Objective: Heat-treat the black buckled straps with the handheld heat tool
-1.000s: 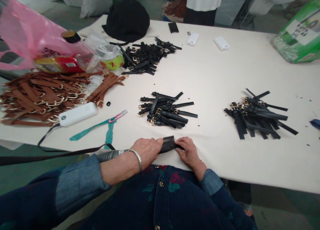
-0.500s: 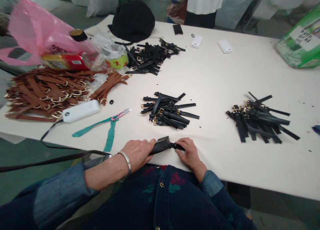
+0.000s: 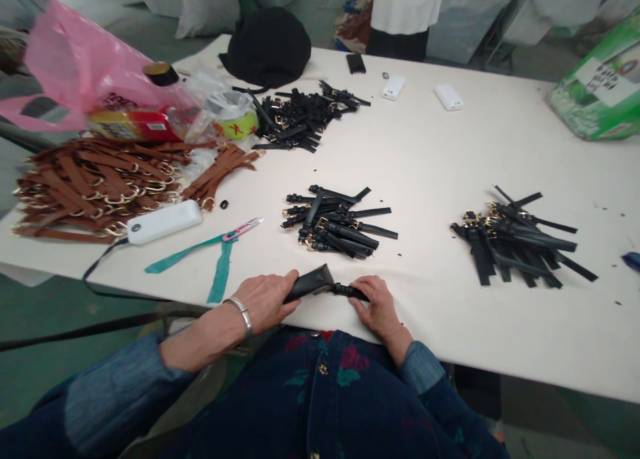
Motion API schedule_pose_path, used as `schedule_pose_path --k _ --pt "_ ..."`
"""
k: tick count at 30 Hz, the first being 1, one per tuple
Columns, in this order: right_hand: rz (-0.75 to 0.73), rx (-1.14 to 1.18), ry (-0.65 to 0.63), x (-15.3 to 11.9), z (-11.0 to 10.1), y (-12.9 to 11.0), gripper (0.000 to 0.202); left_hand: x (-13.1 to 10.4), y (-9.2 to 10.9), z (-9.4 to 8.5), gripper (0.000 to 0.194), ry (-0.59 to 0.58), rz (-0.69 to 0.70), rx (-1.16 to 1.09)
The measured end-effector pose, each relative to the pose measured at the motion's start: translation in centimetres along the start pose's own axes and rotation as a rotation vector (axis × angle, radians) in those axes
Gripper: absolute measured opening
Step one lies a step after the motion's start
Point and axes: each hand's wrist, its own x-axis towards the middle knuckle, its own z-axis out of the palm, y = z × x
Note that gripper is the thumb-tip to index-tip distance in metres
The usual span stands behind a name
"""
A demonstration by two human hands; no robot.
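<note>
My left hand (image 3: 263, 302), with a silver bangle at its wrist, is wrapped round the handle of a black tool (image 3: 311, 284) near the table's front edge. The tool's wide end points right, beside the end of a short black strap (image 3: 345, 290). My right hand (image 3: 381, 310) pinches that strap between thumb and fingers, low over the table. Beyond my hands lies a bunch of black buckled straps (image 3: 340, 222). Another bunch (image 3: 520, 236) rests farther right. Pink-handled snips (image 3: 243, 229) lie on a green cloth strip (image 3: 219, 272) to the left.
Brown straps (image 3: 95, 186) are heaped at the left beside a white device (image 3: 164, 222). Behind them stand a pink bag (image 3: 85, 59) and a bottle. A black cap (image 3: 270, 46) and more black straps (image 3: 305, 116) lie farther back. A green bag (image 3: 605, 86) stands at the right.
My left hand and the black tool have moved slightly left, away from my right hand, and more of the black strap shows between them. My right hand has hardly moved.
</note>
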Motion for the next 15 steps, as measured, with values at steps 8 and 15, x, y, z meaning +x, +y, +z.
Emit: schedule_pose_path --k 8,15 --pt "0.014 -0.090 -0.007 0.2 0.2 -0.6 0.023 -0.2 0.3 0.9 0.034 -0.013 -0.047 -0.072" --pt "0.136 -0.376 -0.072 0.8 0.4 -3.1 0.013 -0.6 0.4 1.7 0.034 -0.009 -0.098 -0.135"
